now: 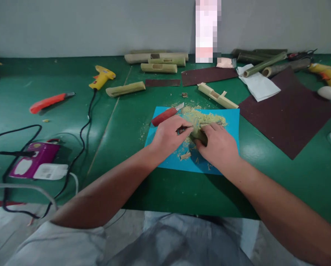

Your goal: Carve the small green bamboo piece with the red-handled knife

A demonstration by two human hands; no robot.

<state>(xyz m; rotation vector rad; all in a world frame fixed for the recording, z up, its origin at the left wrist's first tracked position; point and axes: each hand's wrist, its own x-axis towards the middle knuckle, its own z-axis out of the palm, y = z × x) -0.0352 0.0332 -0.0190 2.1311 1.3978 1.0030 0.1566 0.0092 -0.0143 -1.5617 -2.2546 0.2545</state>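
Observation:
My right hand (pixel 220 143) is wrapped round a short bamboo piece (pixel 199 136), held low over a blue sheet (pixel 165 162). Close to the bamboo's left end, my left hand (pixel 169 133) has thumb and fingers pinched together; what lies between them, if anything, is too small to make out. Pale bamboo shavings (pixel 193 115) are heaped just beyond both hands. A red-handled craft knife (pixel 166 116) rests on the sheet's upper left corner, beside my left knuckles. On the near part of the sheet lies a small bamboo offcut (pixel 185 156).
Several notched bamboo tubes (pixel 159 68) lie at the back, one bamboo tube (pixel 218 96) just behind the sheet. Brown sandpaper sheets (pixel 289 118) are at right. Left are a yellow glue gun (pixel 101 77), an orange cutter (pixel 49 103) and a purple power strip (pixel 34 159) with cables.

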